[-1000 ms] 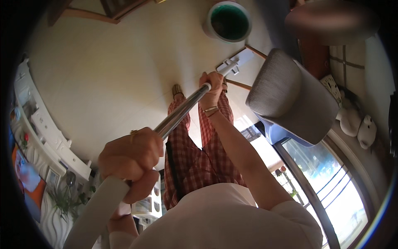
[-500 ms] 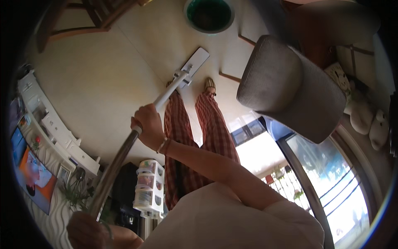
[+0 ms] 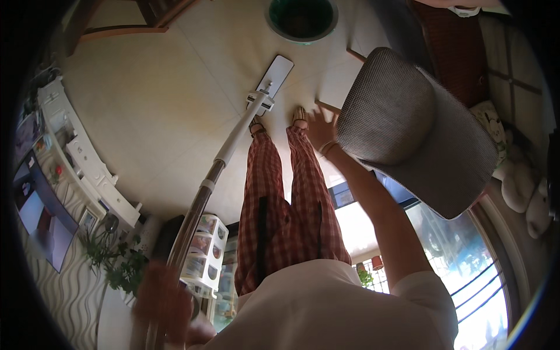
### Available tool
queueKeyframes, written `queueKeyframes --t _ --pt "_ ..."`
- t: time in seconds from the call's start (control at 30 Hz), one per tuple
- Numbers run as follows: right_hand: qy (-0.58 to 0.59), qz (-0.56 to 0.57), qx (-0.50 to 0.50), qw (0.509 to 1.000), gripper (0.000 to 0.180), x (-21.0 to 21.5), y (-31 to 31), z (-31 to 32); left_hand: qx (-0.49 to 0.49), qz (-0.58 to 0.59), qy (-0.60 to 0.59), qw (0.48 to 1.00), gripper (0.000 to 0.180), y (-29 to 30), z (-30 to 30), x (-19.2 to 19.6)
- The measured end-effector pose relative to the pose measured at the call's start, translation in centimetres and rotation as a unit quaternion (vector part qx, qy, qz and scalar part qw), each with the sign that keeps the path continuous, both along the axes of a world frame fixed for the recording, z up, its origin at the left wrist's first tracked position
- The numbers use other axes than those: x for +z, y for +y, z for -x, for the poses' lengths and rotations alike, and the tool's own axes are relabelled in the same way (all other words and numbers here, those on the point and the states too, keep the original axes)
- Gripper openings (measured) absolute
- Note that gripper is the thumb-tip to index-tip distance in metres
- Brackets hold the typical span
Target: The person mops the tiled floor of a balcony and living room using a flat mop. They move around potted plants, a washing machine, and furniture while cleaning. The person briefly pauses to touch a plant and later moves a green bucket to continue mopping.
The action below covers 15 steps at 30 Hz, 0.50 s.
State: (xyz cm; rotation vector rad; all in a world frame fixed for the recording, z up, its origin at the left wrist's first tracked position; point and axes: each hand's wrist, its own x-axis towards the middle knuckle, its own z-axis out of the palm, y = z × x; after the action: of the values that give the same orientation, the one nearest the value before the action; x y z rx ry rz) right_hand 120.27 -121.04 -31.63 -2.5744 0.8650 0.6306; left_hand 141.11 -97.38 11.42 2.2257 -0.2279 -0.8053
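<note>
Shiny-poled rect. mop (image 3: 214, 172), L hand (image 3: 162, 303)

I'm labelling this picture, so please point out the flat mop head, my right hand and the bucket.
Flat mop head (image 3: 274, 75): head camera view, on its pale plate.
Right hand (image 3: 321, 132): head camera view, on the back of the hand.
Bucket (image 3: 315, 27): head camera view, on its green inner wall.

No text, label, brand, number or sign can be read on anything that shows in the view.
</note>
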Motion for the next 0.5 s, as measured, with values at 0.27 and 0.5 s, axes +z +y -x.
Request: queueKeyframes --t 0.27,0.5 --pt "0.272 0.040 0.275 0.921 0.035 -4.9 -6.1 5.0 -0.253 0.286 0.075 0.921 0.038 -7.0 -0.2 -14.6" --pt "0.260 0.037 0.290 0.920 0.032 -5.7 -3.0 6.9 -0.370 0.374 0.546 0.652 0.037 -13.1 -3.7 -17.4"
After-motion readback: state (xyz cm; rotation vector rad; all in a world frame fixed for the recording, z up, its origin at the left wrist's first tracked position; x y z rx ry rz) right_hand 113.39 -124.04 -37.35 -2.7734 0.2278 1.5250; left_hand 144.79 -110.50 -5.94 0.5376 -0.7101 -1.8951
